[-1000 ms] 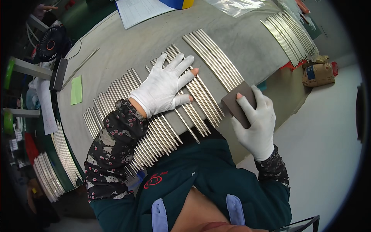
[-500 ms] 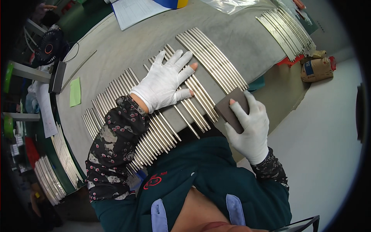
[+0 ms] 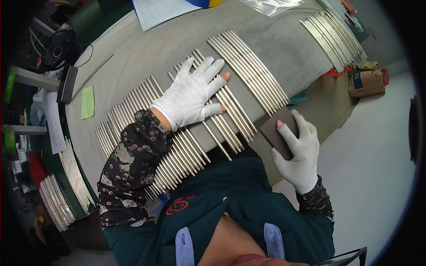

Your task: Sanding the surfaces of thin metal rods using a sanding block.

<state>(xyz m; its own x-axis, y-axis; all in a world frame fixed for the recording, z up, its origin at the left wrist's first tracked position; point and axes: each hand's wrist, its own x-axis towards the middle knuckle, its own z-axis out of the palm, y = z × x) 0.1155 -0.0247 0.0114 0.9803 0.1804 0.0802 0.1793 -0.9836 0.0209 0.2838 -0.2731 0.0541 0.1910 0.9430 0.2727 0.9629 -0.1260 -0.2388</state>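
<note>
Near the middle of the view, toward eleven o'clock, the left hand [image 3: 186,95] lies palm down on a row of metal rods [image 3: 234,106], its fingers flat and spread wide. It is gloved in white, with the thumb tip and one fingertip bare. These rods lie side by side on the grey table [image 3: 288,53], and their near ends pass over its edge in the direction of six o'clock. Between three and four o'clock, the right hand [image 3: 298,150], also gloved in white, holds a dark grey block [image 3: 273,131] between the thumb and the fingers. This block is outside the table edge, just beside the near ends of a separate row of rods [image 3: 248,72] at one o'clock; whether it touches them, I cannot tell. Farther away, at two o'clock, lies a bundle of thinner rods [image 3: 333,42], and between two and three, beyond the table, a brown sack [image 3: 367,84] is seen. Papers [image 3: 162,13] are at eleven o'clock near the far edge, a black fan [image 3: 57,49] is at ten, and a light green slip [image 3: 87,102] lies between nine and ten.
</note>
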